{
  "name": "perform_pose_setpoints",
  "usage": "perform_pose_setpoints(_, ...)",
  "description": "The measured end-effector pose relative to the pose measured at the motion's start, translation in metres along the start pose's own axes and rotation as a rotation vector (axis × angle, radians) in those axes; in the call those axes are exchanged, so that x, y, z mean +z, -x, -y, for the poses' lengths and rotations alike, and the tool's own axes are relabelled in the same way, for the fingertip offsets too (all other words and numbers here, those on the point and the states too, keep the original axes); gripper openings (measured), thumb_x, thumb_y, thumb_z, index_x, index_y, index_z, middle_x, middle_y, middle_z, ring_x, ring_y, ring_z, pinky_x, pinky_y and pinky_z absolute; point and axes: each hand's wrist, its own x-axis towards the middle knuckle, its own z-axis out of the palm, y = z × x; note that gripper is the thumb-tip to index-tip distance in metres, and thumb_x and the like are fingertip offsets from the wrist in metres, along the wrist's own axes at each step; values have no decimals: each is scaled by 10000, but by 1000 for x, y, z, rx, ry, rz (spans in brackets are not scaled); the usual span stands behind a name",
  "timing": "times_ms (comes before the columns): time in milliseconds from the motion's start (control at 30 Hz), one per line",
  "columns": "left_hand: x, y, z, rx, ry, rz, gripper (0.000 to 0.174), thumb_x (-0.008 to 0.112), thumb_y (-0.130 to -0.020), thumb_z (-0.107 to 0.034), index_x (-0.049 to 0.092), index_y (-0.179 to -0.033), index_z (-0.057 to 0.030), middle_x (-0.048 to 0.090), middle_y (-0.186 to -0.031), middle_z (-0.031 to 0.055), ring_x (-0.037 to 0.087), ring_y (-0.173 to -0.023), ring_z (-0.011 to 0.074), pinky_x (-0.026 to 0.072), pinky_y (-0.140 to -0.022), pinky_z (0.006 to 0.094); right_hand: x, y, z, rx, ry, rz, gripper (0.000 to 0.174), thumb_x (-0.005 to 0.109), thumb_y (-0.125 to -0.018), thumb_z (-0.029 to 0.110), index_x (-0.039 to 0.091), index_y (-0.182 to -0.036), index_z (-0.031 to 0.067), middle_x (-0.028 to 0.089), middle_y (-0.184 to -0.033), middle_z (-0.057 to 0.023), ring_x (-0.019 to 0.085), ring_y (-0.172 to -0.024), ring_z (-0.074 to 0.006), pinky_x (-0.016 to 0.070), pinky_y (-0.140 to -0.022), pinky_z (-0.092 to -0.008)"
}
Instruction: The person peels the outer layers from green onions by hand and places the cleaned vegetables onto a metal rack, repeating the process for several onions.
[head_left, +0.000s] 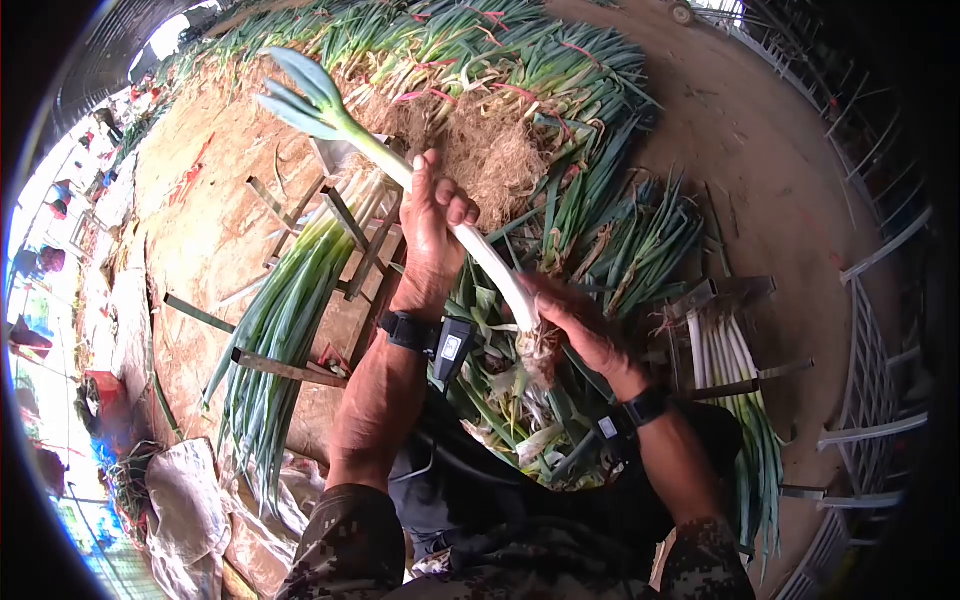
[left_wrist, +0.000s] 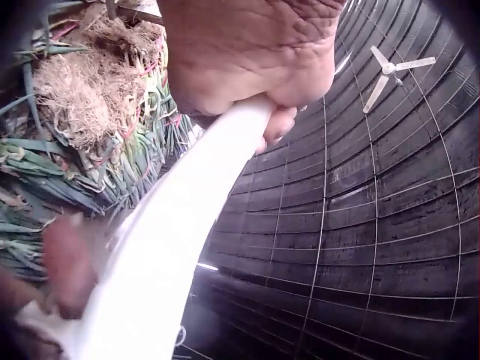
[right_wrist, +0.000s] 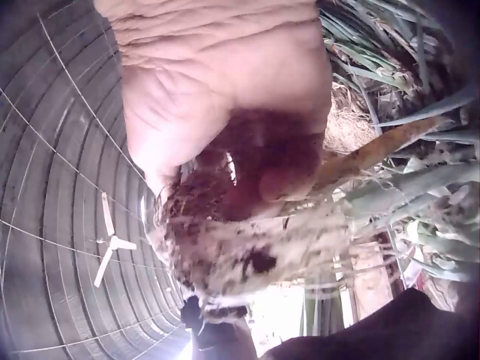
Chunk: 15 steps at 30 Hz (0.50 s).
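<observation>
A long leek (head_left: 497, 272) with a white stalk and green top slants across the head view, leaves at upper left and roots at lower right. My left hand (head_left: 432, 225) grips its stalk below the leaves; in the left wrist view the white stalk (left_wrist: 187, 202) runs down from the curled left hand (left_wrist: 251, 60). At the root end, my right hand (head_left: 585, 325) pinches with thumb and fingers. Seen from the right wrist, the right hand (right_wrist: 225, 90) curls over the blurred, soil-flecked root end (right_wrist: 240, 255).
Metal racks stand on both sides, the left one holding a bunch of leeks (head_left: 290, 310), the right one another bunch (head_left: 722, 350). Loose leaves and peelings (head_left: 500, 410) lie between my legs. Beyond is a large pile of tied leeks (head_left: 590, 75) with matted roots (head_left: 490, 160).
</observation>
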Motion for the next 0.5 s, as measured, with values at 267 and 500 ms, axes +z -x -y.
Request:
perform_pose_setpoints(267,-1,0,9,-43,-88,-180,343,595,-995,-372,510,-1222,-130,419,-657,-25,409,-466,97,414,-437,281,-1,31,8,-132,325,-110,310,588,-980,206,554,-765,-14,417,-617,-163,388,-532,-214,356,-516,-371)
perform_pose_setpoints(500,-34,-15,-8,71,-418,-308,290,632,-969,-342,531,-903,-79,439,-610,-22,478,-496,120,431,-433,297,-23,112,4,-51,559,-27,252,656,-913,184,560,-773,-2,531,-666,-180,543,-573,-313,405,-537,-407)
